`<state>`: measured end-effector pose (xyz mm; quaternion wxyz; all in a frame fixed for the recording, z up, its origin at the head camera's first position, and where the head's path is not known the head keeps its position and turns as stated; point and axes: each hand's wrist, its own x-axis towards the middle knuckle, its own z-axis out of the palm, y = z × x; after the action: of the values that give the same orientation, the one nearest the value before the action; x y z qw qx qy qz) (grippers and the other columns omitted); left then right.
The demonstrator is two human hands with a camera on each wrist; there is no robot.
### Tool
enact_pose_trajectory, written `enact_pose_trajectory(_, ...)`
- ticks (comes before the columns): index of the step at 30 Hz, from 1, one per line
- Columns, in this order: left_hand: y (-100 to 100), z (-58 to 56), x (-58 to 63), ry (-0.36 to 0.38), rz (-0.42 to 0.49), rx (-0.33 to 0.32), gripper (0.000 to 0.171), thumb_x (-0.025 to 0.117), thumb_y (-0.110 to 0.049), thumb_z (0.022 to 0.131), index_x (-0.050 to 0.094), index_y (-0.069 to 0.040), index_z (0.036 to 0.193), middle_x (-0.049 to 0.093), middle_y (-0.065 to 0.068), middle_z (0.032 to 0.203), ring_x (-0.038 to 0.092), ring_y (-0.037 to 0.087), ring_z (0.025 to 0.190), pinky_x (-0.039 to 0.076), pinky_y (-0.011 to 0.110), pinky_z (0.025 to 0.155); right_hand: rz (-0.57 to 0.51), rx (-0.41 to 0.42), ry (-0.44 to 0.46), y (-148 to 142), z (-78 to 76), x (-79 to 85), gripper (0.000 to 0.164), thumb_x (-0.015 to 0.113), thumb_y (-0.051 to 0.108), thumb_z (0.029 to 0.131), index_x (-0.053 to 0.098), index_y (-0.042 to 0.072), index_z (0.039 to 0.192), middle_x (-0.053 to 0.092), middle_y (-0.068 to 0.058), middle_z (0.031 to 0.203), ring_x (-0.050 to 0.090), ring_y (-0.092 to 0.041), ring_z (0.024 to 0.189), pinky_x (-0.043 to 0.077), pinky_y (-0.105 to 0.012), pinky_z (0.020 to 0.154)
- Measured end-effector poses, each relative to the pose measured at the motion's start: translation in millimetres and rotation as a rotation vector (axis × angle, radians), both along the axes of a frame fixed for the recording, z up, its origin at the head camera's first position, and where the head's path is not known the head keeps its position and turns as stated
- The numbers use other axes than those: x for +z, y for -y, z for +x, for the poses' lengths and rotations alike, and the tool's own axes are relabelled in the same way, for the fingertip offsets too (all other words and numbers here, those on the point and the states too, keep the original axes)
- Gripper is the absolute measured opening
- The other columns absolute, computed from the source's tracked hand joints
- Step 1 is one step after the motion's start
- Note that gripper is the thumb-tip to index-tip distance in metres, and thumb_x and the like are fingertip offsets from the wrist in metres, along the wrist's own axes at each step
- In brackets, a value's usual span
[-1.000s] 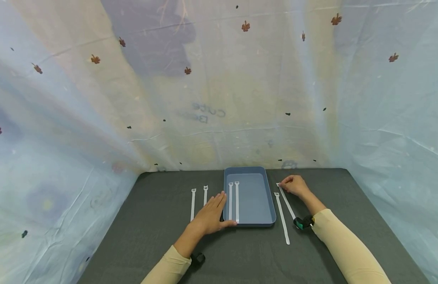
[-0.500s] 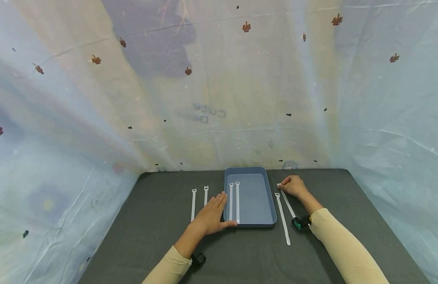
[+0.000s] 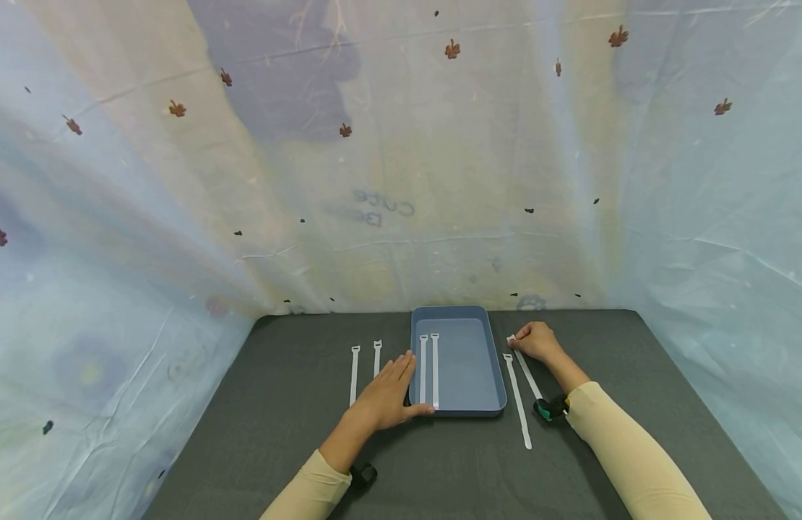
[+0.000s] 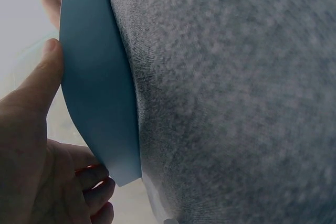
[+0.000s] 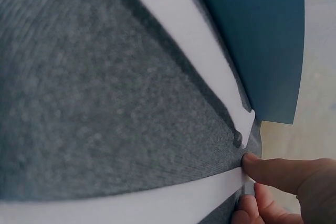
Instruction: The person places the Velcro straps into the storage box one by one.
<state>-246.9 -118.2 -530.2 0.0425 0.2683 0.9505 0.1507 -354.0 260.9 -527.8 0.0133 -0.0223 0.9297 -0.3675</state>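
Observation:
In the head view, my left hand (image 3: pixel 383 397) rests at the near left corner of a blue-grey tray (image 3: pixel 469 361). Its fingers lie fairly straight along the left wall, and the thumb touches the front side. Two white slotted-end cable straps (image 3: pixel 435 372) lie side by side inside the tray. To the right of it, my right hand (image 3: pixel 536 341) pinches the slotted end of another white cable strap (image 3: pixel 528 375) between thumb and fingers. The right wrist view shows the thumb on that strap (image 5: pixel 157 198). One more strap (image 3: pixel 518 404) lies between it and the tray.
Left of the tray lie two more white straps (image 3: pixel 354 375), partly hidden by my left hand. Everything sits on a dark grey cloth-covered table (image 3: pixel 440 469). A patterned sheet (image 3: pixel 401 180) hangs behind the table and along its sides.
My right forearm has shifted slightly to the left, while the hand stays at the end of the strap. My left hand and the tray hold still.

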Motion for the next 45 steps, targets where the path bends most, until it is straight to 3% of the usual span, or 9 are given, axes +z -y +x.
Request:
enact_pose_trajectory(8,0,-2.6,-8.4,-0.037,-0.040,0.011,0.115,0.053,-0.082,0.096,0.019,-0.003,0.172,0.017,0.016,0.179,0.018,0.029,0.165,0.017,0.047,0.135,0.016,-0.006,0.018,1,1.2,0.2,0.021,0.080,0.018,0.093,0.079,0.000,0.082,0.071,-0.008,0.081,0.061,-0.022,0.073,0.050,-0.034,0.064)
enact_pose_trajectory(15,0,0.1,-1.0,-0.010,-0.004,0.001,0.116,0.055,-0.081,0.096,0.020,0.000,0.171,0.018,0.019,0.178,0.019,0.033,0.165,0.017,0.049,0.135,0.004,-0.022,0.024,-1,1.8,4.4,0.019,0.078,0.015,0.096,0.074,-0.002,0.088,0.067,-0.008,0.081,0.060,-0.022,0.072,0.049,-0.033,0.063)
enact_pose_trajectory(23,-1,0.7,1.5,0.002,-0.027,0.012,0.113,0.058,-0.077,0.097,0.019,-0.001,0.171,0.017,0.017,0.179,0.019,0.031,0.165,0.018,0.048,0.135,-0.052,-0.031,0.046,-6,0.3,3.1,0.016,0.075,0.012,0.099,0.068,-0.001,0.093,0.065,-0.007,0.079,0.060,-0.017,0.067,0.051,-0.029,0.059)
enact_pose_trajectory(34,-1,1.4,4.4,0.005,-0.044,0.014,0.112,0.061,-0.074,0.098,0.021,-0.001,0.171,0.018,0.017,0.178,0.021,0.032,0.165,0.019,0.048,0.134,-0.112,-0.074,-0.073,-6,4.7,12.2,0.016,0.077,0.007,0.097,0.070,-0.007,0.100,0.075,-0.015,0.086,0.062,-0.015,0.069,0.050,-0.028,0.060)
enact_pose_trajectory(45,-2,0.8,5.2,0.016,-0.052,0.029,0.111,0.063,-0.072,0.097,0.020,-0.003,0.171,0.017,0.014,0.179,0.019,0.029,0.165,0.019,0.046,0.135,-0.099,-0.067,-0.121,2,11.3,33.2,0.025,0.073,0.012,0.102,0.073,-0.008,0.118,0.075,-0.025,0.106,0.071,-0.035,0.091,0.057,-0.038,0.071)
